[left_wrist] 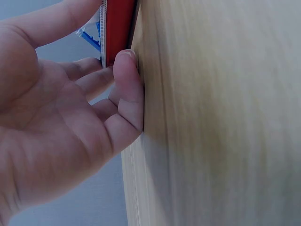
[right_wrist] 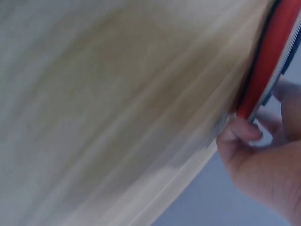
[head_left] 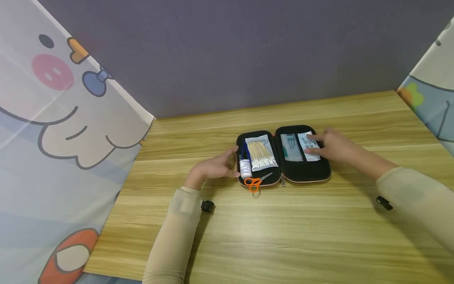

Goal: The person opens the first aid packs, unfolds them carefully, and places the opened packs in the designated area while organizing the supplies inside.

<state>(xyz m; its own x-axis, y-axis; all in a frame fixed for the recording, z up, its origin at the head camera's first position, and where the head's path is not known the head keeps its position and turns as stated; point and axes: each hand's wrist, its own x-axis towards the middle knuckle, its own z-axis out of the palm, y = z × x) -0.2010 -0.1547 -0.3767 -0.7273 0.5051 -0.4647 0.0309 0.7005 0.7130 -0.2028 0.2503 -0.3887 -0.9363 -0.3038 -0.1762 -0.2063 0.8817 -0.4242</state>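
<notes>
A small zip case (head_left: 306,174) lies opened flat on the table. Its left half holds a clear bag of cotton swabs (head_left: 261,156), a small white bottle (head_left: 245,168), something blue beside it, and orange-handled scissors (head_left: 253,183) sticking out past the near edge. Two flat packets, a greenish clear one (head_left: 292,148) and a white one (head_left: 309,146), sit in the right half. My left hand (head_left: 216,165) touches the case's left edge, thumb and forefinger spread along it. With spread fingers, my right hand (head_left: 333,146) rests over the white packet and the case's right side.
The wooden table (head_left: 283,236) extends around the case, most widely toward me. Behind it rises a grey-purple wall (head_left: 248,55). Cartoon-printed cloth (head_left: 53,157) hangs at the left, with more at the right. Black clips (head_left: 207,206) show at both sleeves.
</notes>
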